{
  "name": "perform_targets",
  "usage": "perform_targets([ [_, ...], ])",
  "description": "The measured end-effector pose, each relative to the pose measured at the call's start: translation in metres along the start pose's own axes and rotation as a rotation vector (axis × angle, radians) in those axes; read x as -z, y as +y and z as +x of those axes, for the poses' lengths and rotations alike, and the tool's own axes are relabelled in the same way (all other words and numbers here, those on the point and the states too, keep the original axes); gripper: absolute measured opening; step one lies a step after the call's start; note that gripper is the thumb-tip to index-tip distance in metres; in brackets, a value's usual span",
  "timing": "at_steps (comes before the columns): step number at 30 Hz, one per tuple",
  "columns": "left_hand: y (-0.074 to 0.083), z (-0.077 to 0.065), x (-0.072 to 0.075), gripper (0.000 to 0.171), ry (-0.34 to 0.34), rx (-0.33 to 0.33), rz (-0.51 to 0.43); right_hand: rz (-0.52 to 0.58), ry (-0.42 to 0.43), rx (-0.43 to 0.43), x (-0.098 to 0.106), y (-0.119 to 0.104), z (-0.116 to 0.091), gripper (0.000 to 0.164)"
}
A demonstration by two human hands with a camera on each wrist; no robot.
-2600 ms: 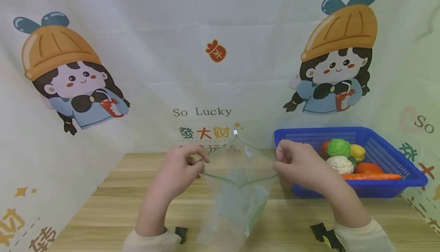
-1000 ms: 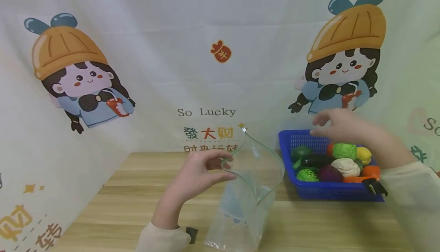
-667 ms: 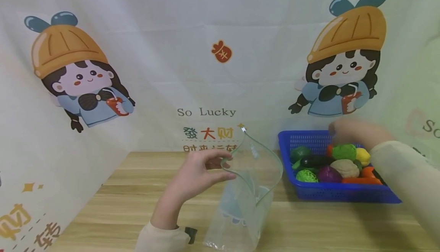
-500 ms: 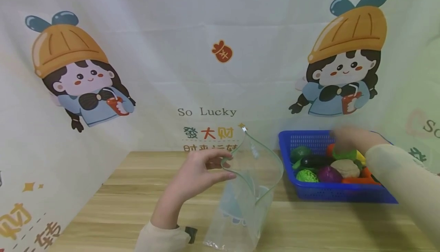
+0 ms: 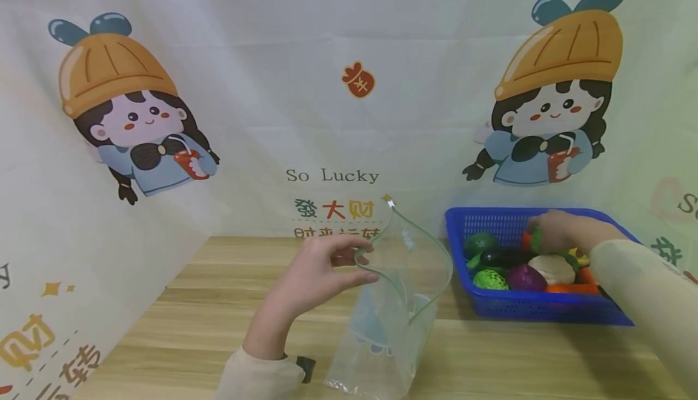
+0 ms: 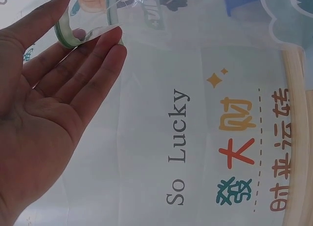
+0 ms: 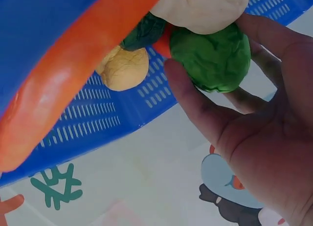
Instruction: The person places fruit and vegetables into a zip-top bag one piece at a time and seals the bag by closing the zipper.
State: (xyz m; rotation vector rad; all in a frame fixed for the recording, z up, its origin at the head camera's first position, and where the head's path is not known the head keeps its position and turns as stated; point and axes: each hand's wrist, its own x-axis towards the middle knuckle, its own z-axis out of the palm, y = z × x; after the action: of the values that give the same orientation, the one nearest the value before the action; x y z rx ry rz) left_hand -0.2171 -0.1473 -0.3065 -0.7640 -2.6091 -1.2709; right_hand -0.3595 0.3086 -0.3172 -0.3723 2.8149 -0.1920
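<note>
In the head view, my left hand (image 5: pixel 316 273) holds the green-edged mouth of a clear zip bag (image 5: pixel 376 339), its thumb and fingers curved about the near left rim. The bag stands with its mouth spread wide and a white slider (image 5: pixel 390 203) at the far corner. My right hand (image 5: pixel 567 230) is down in the blue basket (image 5: pixel 523 312) at the right. Its thumb and fingers curl round a green toy cabbage (image 7: pixel 210 59), as the right wrist view shows. From the head, the hand hides most of that cabbage.
Also in the basket lie a cauliflower (image 5: pixel 553 268), an eggplant (image 5: pixel 504 258), a purple onion (image 5: pixel 526 277), a carrot (image 5: pixel 572 289) and several other toy vegetables. The wooden table (image 5: pixel 207 327) ends at a printed cloth backdrop (image 5: pixel 262 85).
My right hand has left the bag's rim, swung right over the basket and come down onto the cabbage. The left hand stays at the bag's mouth, which now stands narrower.
</note>
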Motion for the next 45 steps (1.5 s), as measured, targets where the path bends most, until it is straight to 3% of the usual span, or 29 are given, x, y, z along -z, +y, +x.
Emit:
perform_targets([
  [5, 0.001, 0.000, -0.001, 0.044, -0.005, 0.001, -0.005, -0.018, 0.107, 0.116, 0.009, -0.002, -0.003, 0.053],
  [8, 0.001, 0.001, -0.001, 0.043, -0.008, -0.001, -0.002, -0.029, 0.250, 0.187, 0.017, -0.013, -0.007, 0.047],
  [10, 0.001, 0.001, -0.001, 0.042, -0.009, -0.002, -0.001, 0.019, 0.355, 0.181, 0.024, -0.028, -0.013, 0.047],
  [14, 0.002, 0.002, -0.002, 0.043, -0.010, -0.007, 0.005, 0.234, 0.509, 0.111, 0.034, -0.067, -0.034, 0.056],
  [18, 0.003, 0.002, -0.002, 0.043, -0.008, -0.028, 0.024, 0.486, 0.563, 0.095, 0.031, -0.107, -0.067, 0.064],
  [21, 0.005, 0.001, -0.003, 0.035, -0.008, -0.082, 0.036, 0.661, 0.598, 0.174, 0.018, -0.135, -0.091, 0.067],
  [24, 0.006, 0.000, -0.005, 0.021, -0.010, -0.170, 0.043, 0.779, 0.622, 0.338, 0.001, -0.158, -0.108, 0.065],
  [27, 0.008, -0.001, -0.007, 0.012, -0.008, -0.247, 0.050, 0.728, 0.659, 0.525, -0.014, -0.175, -0.117, 0.062],
  [33, 0.012, -0.004, -0.006, 0.012, 0.030, -0.308, 0.044, 0.417, 0.694, 0.788, -0.024, -0.191, -0.116, 0.065],
  [37, 0.017, -0.003, -0.004, 0.013, 0.043, -0.313, 0.029, 0.330, 0.647, 0.826, -0.025, -0.195, -0.114, 0.062],
  [42, 0.021, -0.005, -0.005, 0.012, 0.058, -0.303, -0.007, 0.310, 0.592, 0.766, -0.028, -0.195, -0.113, 0.058],
  [45, 0.021, -0.006, -0.005, 0.013, 0.077, -0.320, -0.048, 0.291, 0.608, 0.733, -0.028, -0.194, -0.113, 0.059],
])
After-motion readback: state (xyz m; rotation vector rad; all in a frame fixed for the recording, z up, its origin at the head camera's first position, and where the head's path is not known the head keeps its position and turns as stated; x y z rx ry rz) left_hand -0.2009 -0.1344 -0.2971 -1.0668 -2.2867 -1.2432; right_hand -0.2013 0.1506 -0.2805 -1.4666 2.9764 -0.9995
